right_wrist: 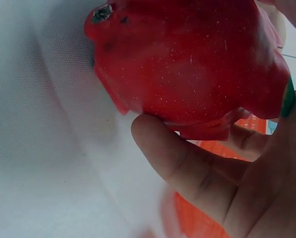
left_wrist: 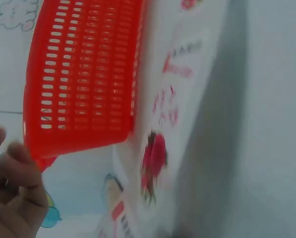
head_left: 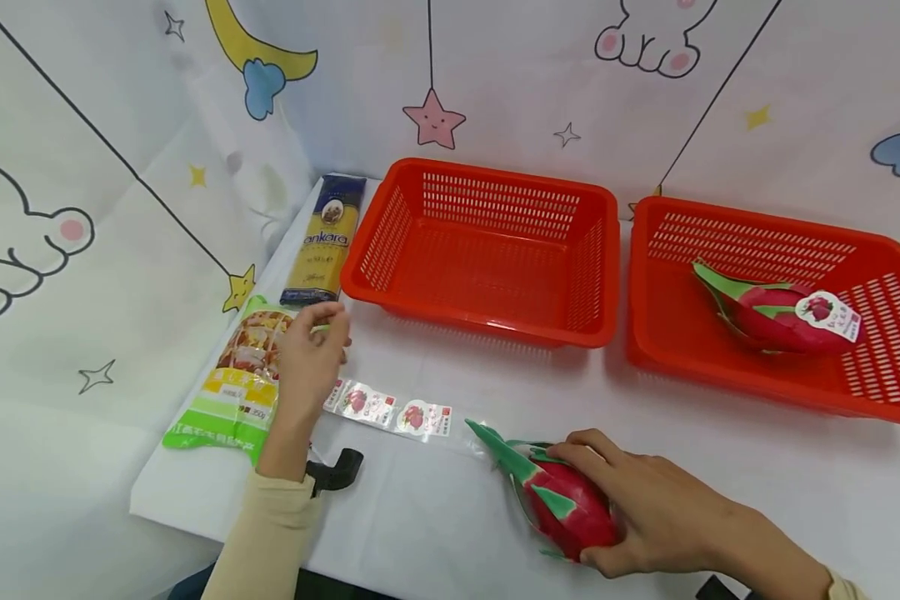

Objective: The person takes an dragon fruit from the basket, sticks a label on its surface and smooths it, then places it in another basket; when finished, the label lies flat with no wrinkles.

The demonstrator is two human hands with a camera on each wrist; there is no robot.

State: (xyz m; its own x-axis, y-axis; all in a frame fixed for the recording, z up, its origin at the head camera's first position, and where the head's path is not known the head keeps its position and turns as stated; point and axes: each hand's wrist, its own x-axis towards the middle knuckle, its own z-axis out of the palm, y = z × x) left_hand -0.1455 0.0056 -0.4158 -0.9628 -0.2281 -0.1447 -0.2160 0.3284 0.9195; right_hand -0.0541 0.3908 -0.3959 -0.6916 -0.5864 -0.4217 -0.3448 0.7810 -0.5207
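My right hand (head_left: 645, 508) grips a red dragon fruit (head_left: 570, 500) with green scales at the table's front, thumb on the near side and fingers over the top. Close up, the right wrist view shows the fruit's red skin (right_wrist: 187, 64) and dark stem end. My left hand (head_left: 311, 354) is raised over the left of the table, fingers loosely bent, with nothing visible in them. Beneath and beside it lies a clear strip of dragon fruit stickers (head_left: 390, 408), its left end hidden by the hand. Some stickers also show in the left wrist view.
One red basket (head_left: 487, 321) stands at the back middle. Another red basket (head_left: 750, 379) on the right holds a dragon fruit (head_left: 772, 312) bearing a white sticker. At the left lie a blue-and-yellow Ankara packet (head_left: 322, 242) and a green-and-yellow food bag (head_left: 232, 400).
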